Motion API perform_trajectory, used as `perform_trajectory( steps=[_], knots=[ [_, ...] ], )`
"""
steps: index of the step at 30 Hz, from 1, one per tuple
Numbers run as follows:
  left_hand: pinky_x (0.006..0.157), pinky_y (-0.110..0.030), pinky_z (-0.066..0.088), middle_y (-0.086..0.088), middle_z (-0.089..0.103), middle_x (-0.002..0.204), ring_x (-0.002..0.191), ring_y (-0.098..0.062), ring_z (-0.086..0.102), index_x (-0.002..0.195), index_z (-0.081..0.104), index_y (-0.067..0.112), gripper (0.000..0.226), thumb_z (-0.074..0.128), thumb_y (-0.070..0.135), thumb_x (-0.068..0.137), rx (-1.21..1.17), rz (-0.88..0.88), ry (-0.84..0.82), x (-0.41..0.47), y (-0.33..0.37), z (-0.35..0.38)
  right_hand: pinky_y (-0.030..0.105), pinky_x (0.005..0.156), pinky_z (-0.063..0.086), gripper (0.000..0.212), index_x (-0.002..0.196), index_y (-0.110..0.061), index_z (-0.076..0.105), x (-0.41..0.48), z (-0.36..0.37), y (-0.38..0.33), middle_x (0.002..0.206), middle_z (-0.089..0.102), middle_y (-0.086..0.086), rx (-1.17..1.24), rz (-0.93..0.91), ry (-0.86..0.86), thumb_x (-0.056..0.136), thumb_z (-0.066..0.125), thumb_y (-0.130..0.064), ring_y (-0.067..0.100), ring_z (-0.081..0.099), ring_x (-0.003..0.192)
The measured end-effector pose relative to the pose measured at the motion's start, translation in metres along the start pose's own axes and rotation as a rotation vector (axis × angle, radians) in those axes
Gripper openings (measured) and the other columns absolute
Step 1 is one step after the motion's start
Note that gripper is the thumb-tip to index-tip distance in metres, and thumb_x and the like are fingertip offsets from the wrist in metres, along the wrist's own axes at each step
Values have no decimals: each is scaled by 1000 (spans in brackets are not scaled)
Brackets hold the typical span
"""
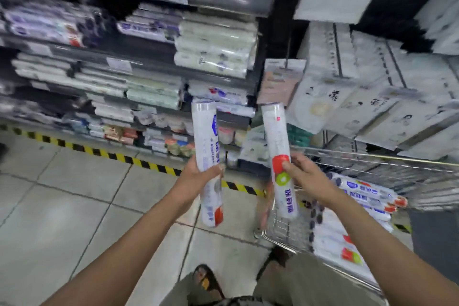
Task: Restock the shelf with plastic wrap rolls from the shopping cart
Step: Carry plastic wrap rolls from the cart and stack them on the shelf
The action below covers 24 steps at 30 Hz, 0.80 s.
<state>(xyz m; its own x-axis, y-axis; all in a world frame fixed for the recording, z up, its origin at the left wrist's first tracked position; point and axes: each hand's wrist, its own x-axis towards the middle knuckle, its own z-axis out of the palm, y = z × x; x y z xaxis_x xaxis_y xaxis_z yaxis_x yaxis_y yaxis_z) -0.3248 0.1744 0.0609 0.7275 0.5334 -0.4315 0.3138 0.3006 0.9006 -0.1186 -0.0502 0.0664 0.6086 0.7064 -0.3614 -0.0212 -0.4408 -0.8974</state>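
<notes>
My left hand grips a white plastic wrap roll with blue print around its middle, held upright. My right hand grips a second white roll with a red and green fruit picture, also upright and tilted slightly left. Both rolls are raised in front of the dark shelf, which holds stacked rolls on several levels. The wire shopping cart stands at the lower right with more wrapped rolls lying inside it.
Yellow and black hazard tape runs along the tiled floor at the shelf's foot. White paper-goods packs fill the racks at the right. A hanging card pack sits between the shelf and those racks. My legs and one shoe show below.
</notes>
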Motion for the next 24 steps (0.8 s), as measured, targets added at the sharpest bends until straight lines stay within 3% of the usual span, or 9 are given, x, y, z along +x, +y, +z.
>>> perform_trajectory(
  steps=[4,8,11,15,22,24],
  knots=[
    [96,-36,58,2,73,125,113,-17,70,136,58,23,51,78,19,89,-74,84,81,-31,33,-76,23,81,57,26,128,-22,59,9,72,-77,113,74,-7,131,-53,-62,103,53,-24,9,70,101],
    [97,-41,57,7,75,119,111,-16,71,126,60,32,57,83,37,74,-111,163,163,-57,60,-137,34,90,56,27,129,-25,60,24,134,-139,117,75,-2,211,-73,-146,104,51,-28,14,72,103],
    [97,-43,57,7,75,119,112,-18,71,124,59,35,57,84,37,72,-144,196,230,-72,73,-179,40,93,55,30,132,-23,59,38,176,-180,118,75,0,269,-83,-225,104,51,-28,20,72,107],
    [104,-51,53,5,72,126,118,-20,68,134,58,32,66,89,39,76,-162,237,327,-79,87,-238,36,94,53,24,125,-26,60,64,233,-225,116,75,-2,299,-97,-305,103,52,-28,17,72,107],
    [100,-44,57,3,76,117,112,-21,71,126,60,27,52,84,31,80,-155,293,414,-53,125,-333,44,99,50,36,123,-15,65,139,326,-287,122,72,11,455,-72,-452,94,57,-33,28,67,114],
    [101,-47,56,2,75,120,113,-20,71,129,58,28,53,82,30,83,-150,294,427,-38,141,-359,49,107,45,45,134,-12,60,167,347,-306,132,67,13,528,-40,-512,96,53,-36,29,62,123]
  ],
)
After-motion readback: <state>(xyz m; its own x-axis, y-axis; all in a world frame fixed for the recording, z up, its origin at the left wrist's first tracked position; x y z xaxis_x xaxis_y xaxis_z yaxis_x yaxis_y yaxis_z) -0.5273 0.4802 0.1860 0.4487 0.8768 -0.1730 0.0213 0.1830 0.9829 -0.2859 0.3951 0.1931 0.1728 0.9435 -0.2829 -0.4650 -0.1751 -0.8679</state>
